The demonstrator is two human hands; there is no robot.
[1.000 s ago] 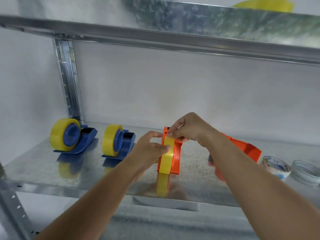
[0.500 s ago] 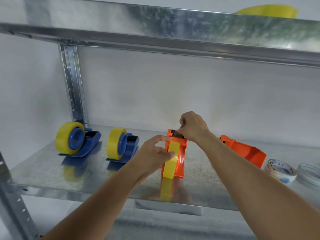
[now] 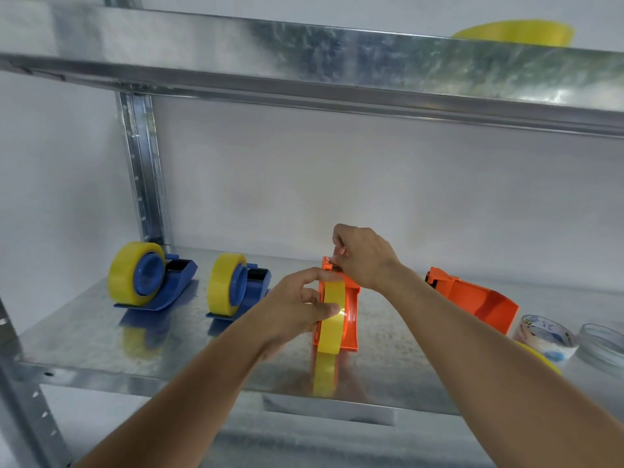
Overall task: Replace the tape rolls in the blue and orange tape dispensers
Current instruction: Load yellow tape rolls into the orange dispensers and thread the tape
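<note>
Head view: left hand (image 3: 297,307) grasps yellow tape roll (image 3: 332,319) seated in orange dispenser (image 3: 347,310), thumb on the roll's rim. Right hand (image 3: 363,256) is pinched at the cutter end, just beyond and above the left fingers; whether it holds the tape tail, cannot tell. Dispenser's long axis runs away from the person. Judgement: next pull goes along that axis toward the cutter; right hand is nearer. 2 blue dispensers (image 3: 155,282) stand loaded, left of both hands.

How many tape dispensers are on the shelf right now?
4. Two blue dispensers, far left and beside it, one orange dispenser between the hands, and another orange one, without a roll, at right. None seem hidden.
</note>
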